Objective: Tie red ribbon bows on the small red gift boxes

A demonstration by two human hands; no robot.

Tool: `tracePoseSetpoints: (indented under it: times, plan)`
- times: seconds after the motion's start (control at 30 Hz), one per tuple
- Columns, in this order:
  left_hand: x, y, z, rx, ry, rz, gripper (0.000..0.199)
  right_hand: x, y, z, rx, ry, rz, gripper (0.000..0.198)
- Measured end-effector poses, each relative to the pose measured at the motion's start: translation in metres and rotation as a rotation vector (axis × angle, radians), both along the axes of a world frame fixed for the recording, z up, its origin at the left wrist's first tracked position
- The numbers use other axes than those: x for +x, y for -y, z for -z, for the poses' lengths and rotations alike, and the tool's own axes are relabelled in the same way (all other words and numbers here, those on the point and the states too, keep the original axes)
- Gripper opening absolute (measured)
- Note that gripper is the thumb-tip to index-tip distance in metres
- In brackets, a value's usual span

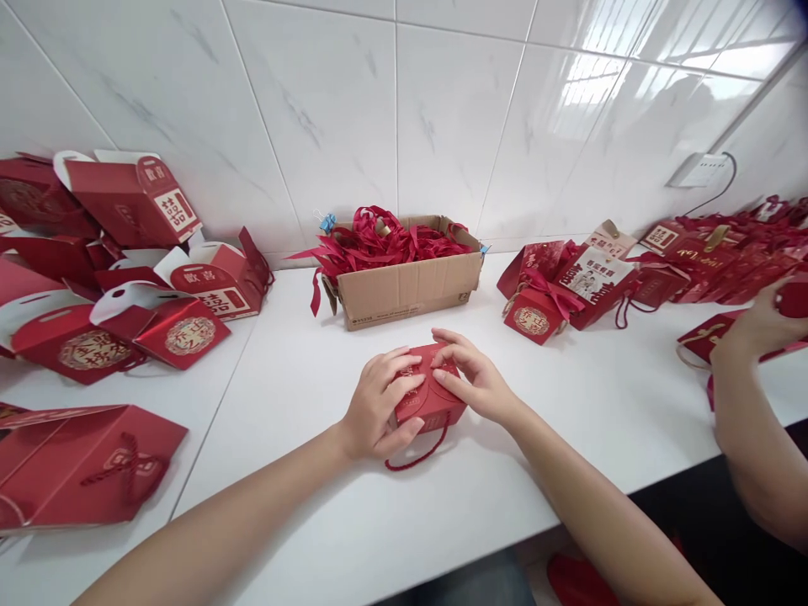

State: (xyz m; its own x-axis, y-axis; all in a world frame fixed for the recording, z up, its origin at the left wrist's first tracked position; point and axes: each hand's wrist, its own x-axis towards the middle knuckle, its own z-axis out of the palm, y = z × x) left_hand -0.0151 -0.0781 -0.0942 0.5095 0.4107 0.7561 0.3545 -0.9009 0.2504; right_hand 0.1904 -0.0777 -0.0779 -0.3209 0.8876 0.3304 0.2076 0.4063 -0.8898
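Note:
A small red gift box (422,406) sits on the white table in front of me, its round-edged top flaps folded over. My left hand (388,404) grips its left side, fingers across the top and thumb at the near edge. From the right, my right hand (470,379) holds the box's top and right side, with curved fingertips on the flaps and the palm raised. A red cord handle (417,463) loops out from the box's near side onto the table. The fingers hide part of the printed lid.
Behind the box stands a cardboard carton (410,290) full of dark red ribbons (391,240). Open red boxes (135,337) are heaped at left. Finished-looking boxes (587,282) stand at right, where another person's hand (748,324) holds something red. A tiled wall (429,109) bounds the back.

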Motion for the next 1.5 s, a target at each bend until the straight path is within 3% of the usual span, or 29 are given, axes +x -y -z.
tracePoseSetpoints:
  times: [0.13, 0.3, 0.43, 0.6, 0.67, 0.73, 0.87, 1.03, 1.13, 1.27, 1.4, 1.5]
  plan:
    - [-0.001, -0.004, 0.009, 0.123, -0.045, -0.039, 0.042, 0.001, -0.003, 0.006, -0.016, -0.041, -0.020, 0.013]
    - [-0.003, -0.009, 0.008, 0.163, -0.023, -0.057, 0.039, -0.002, -0.005, 0.014, 0.036, -0.014, -0.019, 0.019]
    - [-0.005, -0.013, 0.005, 0.146, 0.018, -0.068, 0.036, -0.005, -0.017, 0.001, 0.130, 0.117, 0.032, 0.016]
    - [-0.007, -0.017, 0.006, 0.095, 0.087, -0.040, 0.032, -0.015, -0.079, -0.055, 0.452, 0.248, 0.363, 0.008]
    - [-0.008, -0.017, 0.007, 0.089, 0.093, -0.028, 0.031, -0.024, -0.116, -0.078, 0.465, 0.324, 0.392, 0.010]
    - [-0.008, -0.017, 0.008, 0.083, 0.087, -0.026, 0.031, -0.037, -0.152, -0.094, 0.374, 0.426, 0.385, 0.016]
    - [-0.009, -0.017, 0.010, 0.083, 0.098, -0.031, 0.030, -0.069, -0.201, -0.102, 0.234, 0.632, 0.260, 0.014]
    - [-0.010, -0.016, 0.012, 0.085, 0.104, -0.037, 0.032, -0.097, -0.224, -0.091, 0.203, 0.661, 0.308, 0.007]
    - [-0.010, -0.017, 0.013, 0.088, 0.106, -0.044, 0.032, -0.101, -0.227, -0.088, 0.187, 0.614, 0.371, 0.014]
    - [-0.009, -0.018, 0.014, 0.086, 0.119, -0.038, 0.032, -0.093, -0.227, -0.098, 0.173, 0.447, 0.443, 0.009]
    - [-0.009, -0.018, 0.015, 0.079, 0.111, -0.030, 0.034, -0.067, -0.219, -0.126, 0.159, 0.206, 0.428, 0.025]
    - [-0.009, -0.018, 0.015, 0.079, 0.098, -0.031, 0.033, -0.027, -0.202, -0.158, 0.175, -0.225, 0.373, 0.021]
